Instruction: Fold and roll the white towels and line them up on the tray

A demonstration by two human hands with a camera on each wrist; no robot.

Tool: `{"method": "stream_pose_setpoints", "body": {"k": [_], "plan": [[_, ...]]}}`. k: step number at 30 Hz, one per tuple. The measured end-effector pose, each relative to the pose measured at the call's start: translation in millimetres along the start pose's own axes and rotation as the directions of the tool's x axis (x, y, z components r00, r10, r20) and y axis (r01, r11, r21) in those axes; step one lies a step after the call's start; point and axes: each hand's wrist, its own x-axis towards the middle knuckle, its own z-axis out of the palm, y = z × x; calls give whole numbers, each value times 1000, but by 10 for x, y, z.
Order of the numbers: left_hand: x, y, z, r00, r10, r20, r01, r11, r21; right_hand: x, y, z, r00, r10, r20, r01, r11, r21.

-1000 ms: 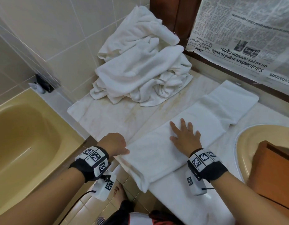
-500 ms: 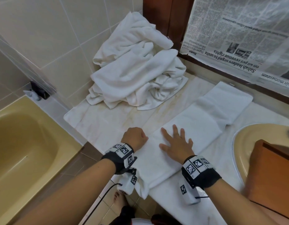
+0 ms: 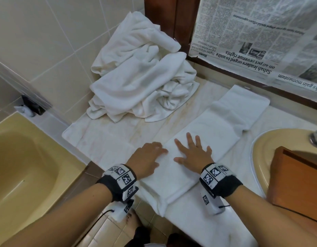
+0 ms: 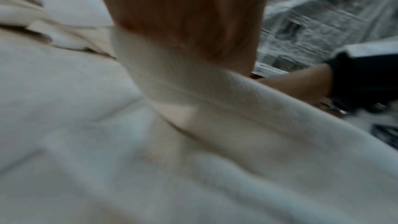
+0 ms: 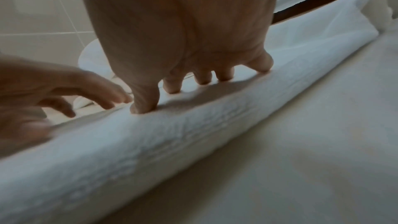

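A long folded white towel (image 3: 205, 132) lies diagonally on the marble counter (image 3: 104, 139), its near end hanging over the front edge. My right hand (image 3: 193, 150) lies flat on it with fingers spread; in the right wrist view the fingertips (image 5: 146, 106) dent the towel (image 5: 193, 134). My left hand (image 3: 152, 154) rests on the towel's left edge with fingers stretched out, also seen as the left hand (image 5: 71, 89) beside my right. The left wrist view is blurred: palm above a towel fold (image 4: 204, 94). A wooden tray (image 3: 296, 184) sits at the right over the sink.
A crumpled pile of white towels (image 3: 141, 77) fills the back corner against the tiled wall. A yellow sink (image 3: 260, 148) with a tap (image 3: 316, 138) is at the right, a yellow bathtub (image 3: 20, 166) at the left. Newspaper (image 3: 260, 41) covers the wall behind.
My left hand moved right from the counter's front edge onto the towel's left edge, and its curled fingers straightened. My right hand stayed flat on the towel.
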Motion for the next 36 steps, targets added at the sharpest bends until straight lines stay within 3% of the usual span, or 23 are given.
{"method": "stream_pose_setpoints", "body": {"k": [2, 5, 12, 15, 17, 19, 21, 22, 23, 25, 27, 30, 36], "plan": [[-75, -49, 22, 980, 149, 131, -165, 979, 121, 64, 62, -73, 1000, 8, -2, -8, 1000, -13], [-154, -213, 26, 958, 147, 245, -205, 950, 234, 173, 157, -184, 1000, 19, -6, -19, 1000, -16], [-280, -542, 43, 959, 148, 242, -226, 916, 332, 324, 217, -345, 998, 51, -33, -52, 999, -11], [-293, -531, 43, 961, 146, 236, -216, 927, 307, 235, 53, -225, 980, 139, -144, -128, 988, 85], [-297, -509, 53, 962, 130, 239, -204, 926, 318, 79, -121, -51, 927, 170, -334, -96, 969, 226], [-293, -510, 83, 963, 111, 245, -186, 932, 310, -160, -296, 146, 819, 167, -548, 109, 894, 434], [-282, -516, 104, 964, 115, 242, -187, 934, 303, -412, -428, 277, 679, 173, -713, 271, 844, 463], [-275, -523, 119, 964, 120, 239, -191, 934, 300, -503, -457, 312, 650, 174, -740, 281, 849, 447], [-273, -533, 134, 963, 124, 239, -194, 935, 297, -571, -463, 337, 677, 185, -713, 260, 845, 467], [-273, -543, 151, 965, 127, 231, -194, 937, 292, -678, -462, 326, 823, 212, -527, 162, 801, 576], [-275, -550, 161, 967, 133, 215, -192, 941, 279, -762, -465, 323, 925, 203, -323, 63, 754, 654], [-270, -564, 177, 968, 147, 206, -199, 944, 262, -876, -543, 377, 959, 222, -178, -32, 707, 707], [-270, -572, 177, 965, 171, 198, -217, 947, 238, -952, -665, 528, 948, 276, -159, -31, 577, 816]]}}
